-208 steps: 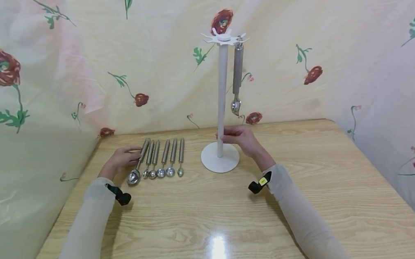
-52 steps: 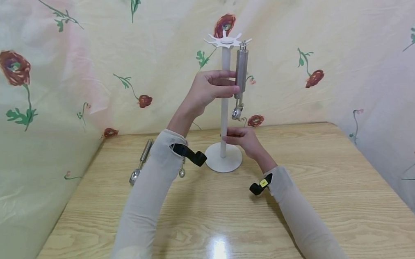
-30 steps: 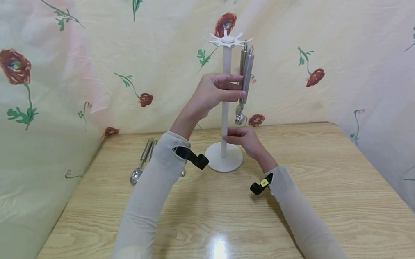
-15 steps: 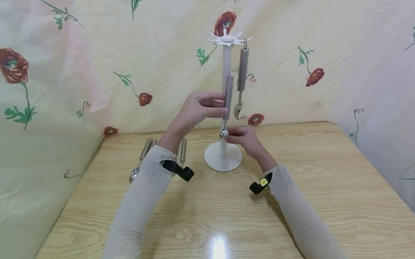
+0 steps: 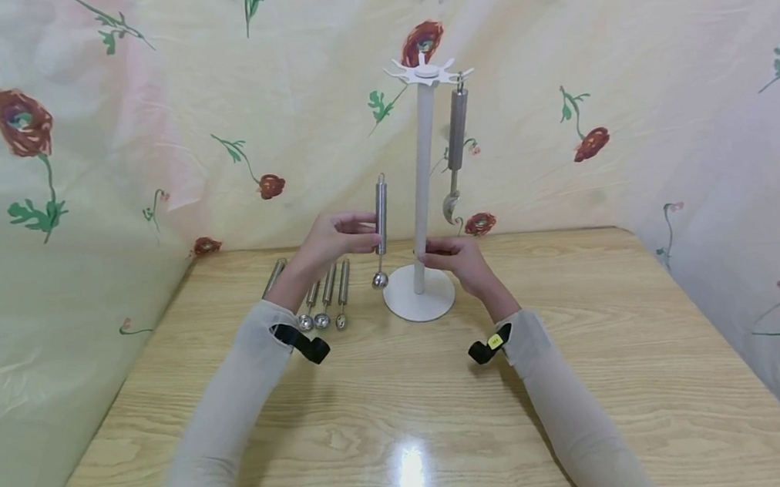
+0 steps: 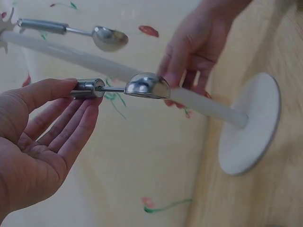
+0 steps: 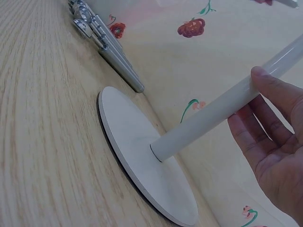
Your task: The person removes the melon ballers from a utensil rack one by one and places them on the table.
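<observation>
My left hand (image 5: 334, 241) pinches a steel melon baller (image 5: 381, 217) by the lower part of its handle, left of the white stand (image 5: 422, 155). It is upright, bowl down, above the table; the left wrist view shows its round bowl (image 6: 147, 86) and the thumb and fingertips on the handle end. My right hand (image 5: 460, 260) holds the stand's pole low, thumb on one side and fingers behind, just above the round base (image 7: 128, 137). From one arm of the stand's star-shaped top (image 5: 425, 74) hangs another steel scoop (image 5: 458, 129).
Several steel scoops (image 5: 327, 288) lie in a row on the wooden table (image 5: 376, 399), handles toward the back; my left wrist hides part of the row. A flowered cloth (image 5: 307, 88) hangs behind the table and along both sides.
My left hand went from the row up to the hanging scoop, then came down and left with the melon baller. The other scoop still hangs; my right hand stays on the pole.
</observation>
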Available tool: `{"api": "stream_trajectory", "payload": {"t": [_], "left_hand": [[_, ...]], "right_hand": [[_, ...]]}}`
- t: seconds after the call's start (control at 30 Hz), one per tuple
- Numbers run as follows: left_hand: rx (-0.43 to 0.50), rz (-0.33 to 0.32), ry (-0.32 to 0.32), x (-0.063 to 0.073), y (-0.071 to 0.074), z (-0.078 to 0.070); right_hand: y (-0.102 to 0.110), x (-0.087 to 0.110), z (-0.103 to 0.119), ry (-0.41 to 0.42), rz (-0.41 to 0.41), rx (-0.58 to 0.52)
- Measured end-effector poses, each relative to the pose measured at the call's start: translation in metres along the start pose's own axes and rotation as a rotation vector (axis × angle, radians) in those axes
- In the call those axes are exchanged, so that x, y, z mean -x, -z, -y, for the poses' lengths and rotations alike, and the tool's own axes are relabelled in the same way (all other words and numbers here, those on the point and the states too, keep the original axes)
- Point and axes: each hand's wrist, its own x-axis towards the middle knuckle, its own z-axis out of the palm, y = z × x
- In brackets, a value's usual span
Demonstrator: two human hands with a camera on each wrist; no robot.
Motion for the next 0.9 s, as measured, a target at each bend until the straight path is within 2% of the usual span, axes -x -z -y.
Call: {"api": "stream_trajectory", "payload": {"t": [0.2, 0.47, 0.63, 0.9], "left_hand": [[-0.009, 0.005, 0.045, 0.001, 0.013, 0.027], [-0.067, -0.009, 0.117, 0.001, 0.025, 0.057], [-0.054, -0.034, 0.157, -0.001, 0.029, 0.072], [-0.127, -0.056, 0.214, -0.003, 0.033, 0.090]], "right_hand": [[0.000, 0.000, 0.002, -0.010, 0.005, -0.016], [0.000, 0.000, 0.003, -0.024, 0.008, -0.015], [0.000, 0.000, 0.002, -0.014, 0.005, 0.000], [0.000, 0.000, 0.000, -0.008, 0.004, 0.007]]}}
